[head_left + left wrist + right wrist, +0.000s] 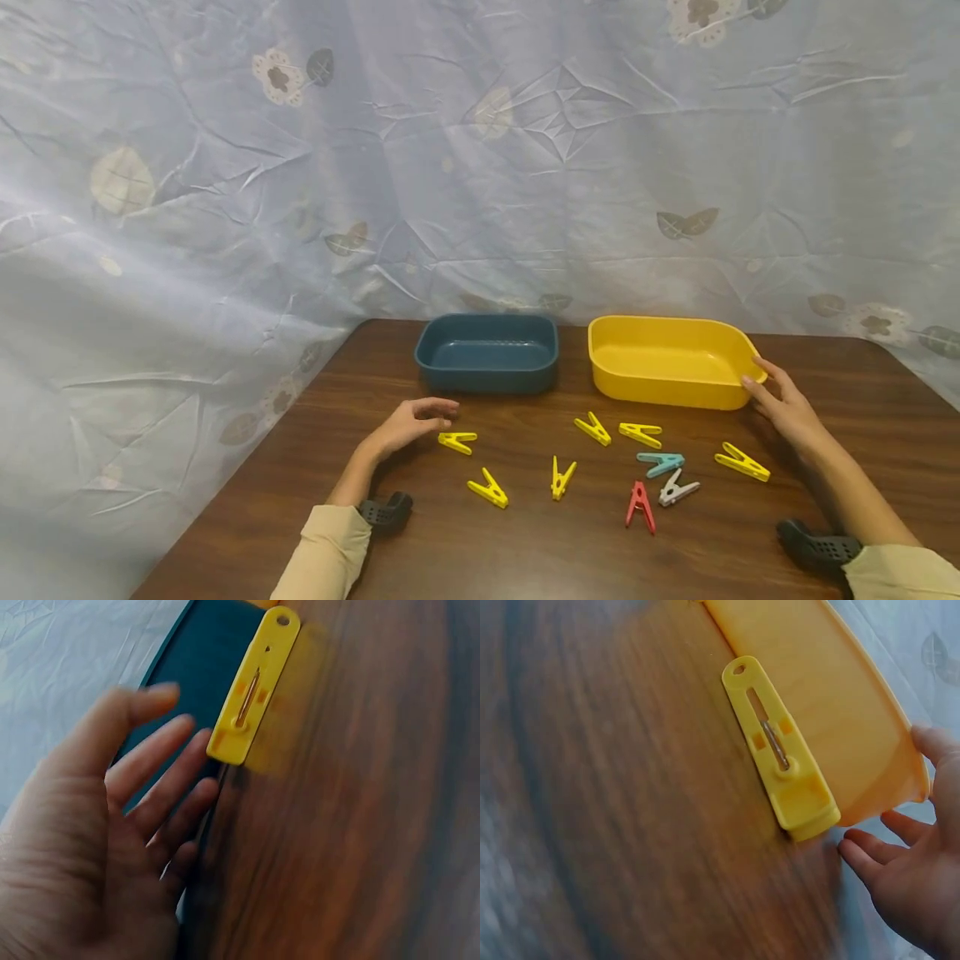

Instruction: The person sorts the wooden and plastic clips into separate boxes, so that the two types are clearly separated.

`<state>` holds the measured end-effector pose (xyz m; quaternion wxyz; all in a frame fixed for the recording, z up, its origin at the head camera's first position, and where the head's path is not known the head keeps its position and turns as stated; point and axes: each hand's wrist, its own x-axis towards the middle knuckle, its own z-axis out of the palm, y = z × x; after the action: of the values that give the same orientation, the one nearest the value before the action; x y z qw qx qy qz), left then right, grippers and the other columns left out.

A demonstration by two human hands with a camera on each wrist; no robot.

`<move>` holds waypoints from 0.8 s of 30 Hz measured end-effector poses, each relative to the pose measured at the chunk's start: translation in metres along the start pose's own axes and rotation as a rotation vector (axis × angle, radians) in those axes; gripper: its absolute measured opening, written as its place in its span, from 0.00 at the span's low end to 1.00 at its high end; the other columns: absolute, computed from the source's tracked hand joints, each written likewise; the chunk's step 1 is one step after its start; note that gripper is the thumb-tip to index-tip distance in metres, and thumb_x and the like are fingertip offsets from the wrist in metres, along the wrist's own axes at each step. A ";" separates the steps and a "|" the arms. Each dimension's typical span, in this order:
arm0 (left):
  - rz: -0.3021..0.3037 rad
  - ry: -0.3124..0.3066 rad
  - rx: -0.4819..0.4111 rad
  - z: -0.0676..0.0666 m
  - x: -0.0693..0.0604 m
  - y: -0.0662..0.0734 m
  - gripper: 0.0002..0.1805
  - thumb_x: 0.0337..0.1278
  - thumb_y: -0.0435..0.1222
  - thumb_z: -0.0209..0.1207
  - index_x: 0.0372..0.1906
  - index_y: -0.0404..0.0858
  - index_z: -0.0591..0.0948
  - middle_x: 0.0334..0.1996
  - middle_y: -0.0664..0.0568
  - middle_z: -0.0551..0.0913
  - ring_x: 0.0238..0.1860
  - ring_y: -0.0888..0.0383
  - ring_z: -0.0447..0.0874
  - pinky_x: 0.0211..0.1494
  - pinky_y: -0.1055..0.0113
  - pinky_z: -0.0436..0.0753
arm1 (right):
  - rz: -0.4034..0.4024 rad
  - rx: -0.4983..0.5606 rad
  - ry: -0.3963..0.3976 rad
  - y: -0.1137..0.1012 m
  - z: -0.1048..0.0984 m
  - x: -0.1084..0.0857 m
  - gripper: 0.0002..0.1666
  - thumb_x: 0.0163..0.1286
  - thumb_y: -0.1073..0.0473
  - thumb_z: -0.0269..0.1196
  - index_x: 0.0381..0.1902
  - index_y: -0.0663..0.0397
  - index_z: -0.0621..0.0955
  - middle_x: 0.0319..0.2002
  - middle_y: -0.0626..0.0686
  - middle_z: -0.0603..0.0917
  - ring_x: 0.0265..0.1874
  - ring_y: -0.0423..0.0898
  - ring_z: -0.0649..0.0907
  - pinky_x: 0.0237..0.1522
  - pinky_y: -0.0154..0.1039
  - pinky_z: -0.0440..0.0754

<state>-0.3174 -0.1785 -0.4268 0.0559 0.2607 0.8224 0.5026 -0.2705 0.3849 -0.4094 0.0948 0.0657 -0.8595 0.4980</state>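
Observation:
My left hand point(411, 427), fingers loosely bent and holding nothing, hovers in front of the blue tray point(487, 387) beside a yellow clothespin point(457, 442). In the left wrist view its thumb and fingers point(169, 795) are spread apart. At the right end of the yellow tray point(667, 390), my right hand point(791, 414) touches the corner with fingers extended, not wrapped round it. More yellow clothespins point(489, 490) lie scattered on the table. A teal clothespin point(662, 463), a grey clothespin point(677, 489) and a red clothespin point(640, 507) are grouped right of centre.
Both trays stand side by side near the back edge of the brown wooden table point(525, 554), with nothing visible inside them. A pale patterned cloth point(480, 183) hangs behind. One yellow clothespin point(742, 462) lies left of my right forearm.

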 end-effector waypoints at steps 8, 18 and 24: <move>0.087 -0.170 0.078 -0.002 -0.012 0.030 0.21 0.46 0.25 0.63 0.50 0.27 0.78 0.43 0.37 0.79 0.48 0.40 0.71 0.51 0.46 0.64 | -0.055 0.008 0.014 0.007 -0.003 0.001 0.35 0.75 0.52 0.45 0.72 0.53 0.45 0.60 0.77 0.53 0.43 0.22 0.65 0.38 0.18 0.71; 0.062 -0.150 0.148 -0.004 -0.012 0.035 0.14 0.47 0.28 0.64 0.42 0.29 0.83 0.37 0.43 0.82 0.44 0.44 0.70 0.50 0.51 0.61 | -0.043 0.001 0.016 0.008 0.000 0.000 0.36 0.74 0.51 0.44 0.72 0.52 0.45 0.60 0.78 0.53 0.41 0.21 0.64 0.38 0.18 0.70; 0.059 -0.142 0.154 -0.006 -0.013 0.036 0.13 0.48 0.28 0.64 0.42 0.29 0.82 0.38 0.42 0.82 0.44 0.43 0.71 0.52 0.50 0.60 | -0.059 0.035 0.022 0.008 0.005 -0.001 0.35 0.74 0.51 0.45 0.72 0.52 0.45 0.58 0.76 0.55 0.40 0.19 0.64 0.38 0.18 0.71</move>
<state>-0.2948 -0.1770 -0.3956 0.0793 0.3232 0.8445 0.4196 -0.2720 0.3843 -0.4190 0.1176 0.0872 -0.8473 0.5106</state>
